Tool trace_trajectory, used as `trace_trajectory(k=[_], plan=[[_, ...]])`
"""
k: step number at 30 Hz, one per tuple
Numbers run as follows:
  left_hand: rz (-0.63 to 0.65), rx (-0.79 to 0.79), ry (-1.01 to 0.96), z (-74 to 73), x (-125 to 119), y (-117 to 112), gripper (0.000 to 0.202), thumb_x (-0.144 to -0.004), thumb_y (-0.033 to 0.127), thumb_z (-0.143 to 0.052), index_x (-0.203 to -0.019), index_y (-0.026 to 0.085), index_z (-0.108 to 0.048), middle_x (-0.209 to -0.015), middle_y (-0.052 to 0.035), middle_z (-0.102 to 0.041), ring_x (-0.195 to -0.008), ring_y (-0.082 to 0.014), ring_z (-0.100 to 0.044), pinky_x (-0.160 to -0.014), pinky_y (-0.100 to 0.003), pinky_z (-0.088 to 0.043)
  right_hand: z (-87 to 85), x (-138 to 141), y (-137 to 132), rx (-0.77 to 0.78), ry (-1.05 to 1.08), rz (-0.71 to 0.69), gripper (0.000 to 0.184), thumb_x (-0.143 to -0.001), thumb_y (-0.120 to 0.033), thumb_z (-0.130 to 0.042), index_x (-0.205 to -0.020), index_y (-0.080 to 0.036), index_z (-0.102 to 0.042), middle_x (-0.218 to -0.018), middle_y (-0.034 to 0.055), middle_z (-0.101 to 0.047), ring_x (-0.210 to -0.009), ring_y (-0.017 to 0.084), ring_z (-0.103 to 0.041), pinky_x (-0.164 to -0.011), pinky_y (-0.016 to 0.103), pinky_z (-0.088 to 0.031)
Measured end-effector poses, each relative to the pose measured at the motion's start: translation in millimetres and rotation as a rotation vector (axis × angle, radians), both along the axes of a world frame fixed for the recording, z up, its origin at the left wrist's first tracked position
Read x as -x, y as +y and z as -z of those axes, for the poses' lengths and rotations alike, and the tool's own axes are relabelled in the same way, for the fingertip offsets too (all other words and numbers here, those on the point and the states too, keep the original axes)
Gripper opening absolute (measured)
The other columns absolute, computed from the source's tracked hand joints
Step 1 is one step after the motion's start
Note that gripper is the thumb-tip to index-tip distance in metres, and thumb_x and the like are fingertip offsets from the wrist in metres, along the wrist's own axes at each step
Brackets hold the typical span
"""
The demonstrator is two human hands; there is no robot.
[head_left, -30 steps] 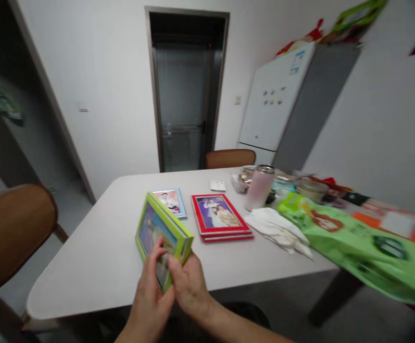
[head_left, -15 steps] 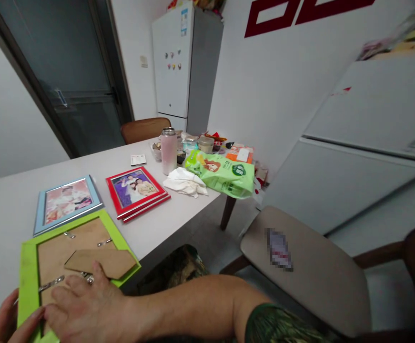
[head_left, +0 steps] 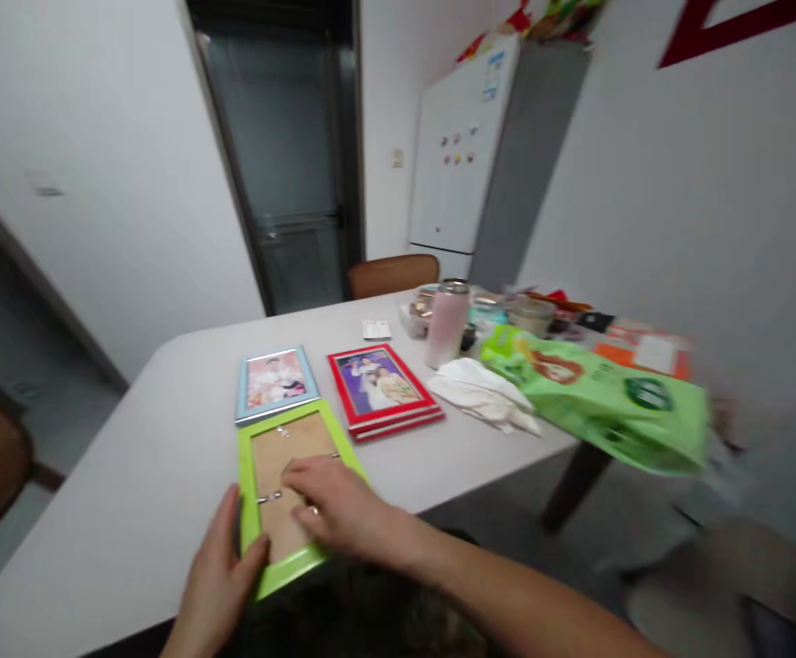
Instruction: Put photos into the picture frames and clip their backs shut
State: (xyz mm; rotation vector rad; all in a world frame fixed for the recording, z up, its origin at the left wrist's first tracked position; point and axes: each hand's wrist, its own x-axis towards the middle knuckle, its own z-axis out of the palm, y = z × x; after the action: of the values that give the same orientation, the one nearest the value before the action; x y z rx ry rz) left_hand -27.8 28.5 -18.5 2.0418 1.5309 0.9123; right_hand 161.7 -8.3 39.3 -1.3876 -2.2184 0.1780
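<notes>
A lime-green picture frame (head_left: pixel 251 512) lies face down at the table's near edge, its brown backing board (head_left: pixel 270 535) and small metal clips showing. My left hand (head_left: pixel 216 571) grips its left edge, thumb on top and fingers at the outer side. My right hand (head_left: pixel 343 503) is over the backing with curled fingers, closed around the frame's brown stand, which is mostly hidden beneath them. Just beyond lies a light-blue frame (head_left: pixel 241 388) with a photo. To its right, red frames (head_left: pixel 415 411) are stacked, a photo on the upper one.
On the white table (head_left: pixel 164 475) stand a pink bottle (head_left: pixel 448 324), crumpled white tissue (head_left: pixel 483 393), a green wipes pack (head_left: pixel 603 393) overhanging the edge, and a small card (head_left: pixel 376 330). Jars and packets crowd the far right. A brown chair (head_left: pixel 394 274) is behind.
The view has swung left and up. My right hand has gone from lying spread on the backing to curled fingers at the stand. My left hand still grips the frame's left edge.
</notes>
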Motion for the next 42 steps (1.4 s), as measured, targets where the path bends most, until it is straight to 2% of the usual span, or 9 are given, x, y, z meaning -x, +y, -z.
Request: trace_trajectory(k=[2, 7, 15, 19, 22, 26, 32, 38, 42], plan=[[0.039, 0.031, -0.031, -5.2, -9.3, -1.5, 0.062, -0.064, 0.028, -0.05, -0.121, 0.007, -0.035, -0.128, -0.0139, -0.039, -0.116, -0.0257, -0.036, -0.098, -0.039, -0.028, -3.8, -16.4, 16.3, 0.129, -0.1, 0.176, 0.02, -0.072, -0.018, -0.046, -0.087, -0.017, -0.059, -0.093, 0.0045, -0.059, -0.087, 0.014, -0.05, -0.077, 0.023, -0.036], [0.032, 0.01, -0.111, 0.3, -8.3, -0.8, 0.061, -0.063, 0.013, -0.047, -0.123, 0.009, -0.034, -0.13, -0.011, -0.036, -0.119, -0.0207, -0.033, -0.101, -0.035, -0.024, 3.6, -31.1, 46.2, 0.149, -0.222, 0.173, 0.019, -0.067, -0.009, -0.044, -0.072, -0.012, -0.062, -0.081, 0.0104, -0.06, -0.079, 0.019, -0.051, -0.071, 0.026, -0.035], [0.067, 0.011, -0.096, 0.2, -2.3, -5.0, 0.063, -0.062, 0.008, -0.044, -0.124, 0.01, -0.033, -0.131, -0.01, -0.035, -0.12, -0.0195, -0.031, -0.102, -0.033, -0.023, 10.9, -18.3, 54.7, 0.157, -0.283, 0.277, 0.028, -0.073, -0.009, -0.036, -0.062, -0.013, -0.061, -0.072, 0.0104, -0.057, -0.07, 0.018, -0.05, -0.061, 0.027, -0.033], [0.052, 0.018, -0.071, -0.6, -2.2, -5.1, 0.063, -0.061, 0.007, -0.044, -0.124, 0.006, -0.033, -0.13, -0.0123, -0.036, -0.119, -0.0202, -0.032, -0.102, -0.032, -0.024, 4.2, 12.8, 47.7, 0.1, -0.193, 0.123, 0.021, -0.076, -0.017, -0.041, -0.076, -0.016, -0.062, -0.091, 0.0086, -0.056, -0.086, 0.018, -0.048, -0.074, 0.026, -0.033], [0.058, 0.007, -0.051, -0.4, -1.6, -5.1, 0.063, -0.062, 0.008, -0.043, -0.124, 0.004, -0.032, -0.13, -0.0131, -0.036, -0.119, -0.0201, -0.032, -0.101, -0.032, -0.025, 6.9, 41.6, 44.7, 0.14, -0.121, -0.005, 0.018, -0.076, -0.021, -0.045, -0.073, -0.016, -0.062, -0.083, 0.0063, -0.056, -0.081, 0.015, -0.048, -0.075, 0.025, -0.034], [0.067, 0.014, -0.039, -0.6, -1.2, -5.0, 0.064, -0.062, 0.008, -0.043, -0.124, 0.004, -0.032, -0.13, -0.0132, -0.036, -0.119, -0.0207, -0.033, -0.101, -0.032, -0.025, 18.3, 60.1, 50.9, 0.174, -0.111, 0.04, 0.022, -0.078, -0.021, -0.042, -0.069, -0.014, -0.061, -0.075, 0.0064, -0.055, -0.075, 0.015, -0.049, -0.07, 0.024, -0.035], [0.076, -0.006, -0.081, 1.9, -0.4, -4.0, 0.064, -0.061, 0.007, -0.044, -0.124, 0.009, -0.033, -0.13, -0.0108, -0.036, -0.119, -0.0203, -0.033, -0.101, -0.034, -0.025, 12.6, 49.9, 56.3, 0.174, -0.1, 0.036, 0.02, -0.077, -0.02, -0.043, -0.073, -0.013, -0.061, -0.075, 0.0074, -0.057, -0.075, 0.015, -0.05, -0.069, 0.025, -0.036], [0.067, 0.013, -0.108, 3.4, 1.5, -3.1, 0.064, -0.061, 0.007, -0.044, -0.124, 0.008, -0.033, -0.13, -0.0116, -0.036, -0.119, -0.0199, -0.032, -0.101, -0.033, -0.025, -5.3, 14.2, 28.0, 0.206, -0.091, -0.206, 0.02, -0.068, -0.01, -0.047, -0.078, -0.017, -0.062, -0.088, 0.0054, -0.056, -0.084, 0.014, -0.048, -0.074, 0.022, -0.036], [0.065, 0.014, -0.125, 2.1, 1.5, -3.5, 0.064, -0.061, 0.007, -0.045, -0.124, 0.011, -0.033, -0.13, -0.01, -0.036, -0.119, -0.0202, -0.032, -0.101, -0.034, -0.024, -0.6, 9.2, 15.3, 0.193, -0.171, -0.198, 0.019, -0.062, -0.007, -0.046, -0.071, -0.016, -0.061, -0.083, 0.0059, -0.054, -0.08, 0.016, -0.047, -0.071, 0.025, -0.036]])
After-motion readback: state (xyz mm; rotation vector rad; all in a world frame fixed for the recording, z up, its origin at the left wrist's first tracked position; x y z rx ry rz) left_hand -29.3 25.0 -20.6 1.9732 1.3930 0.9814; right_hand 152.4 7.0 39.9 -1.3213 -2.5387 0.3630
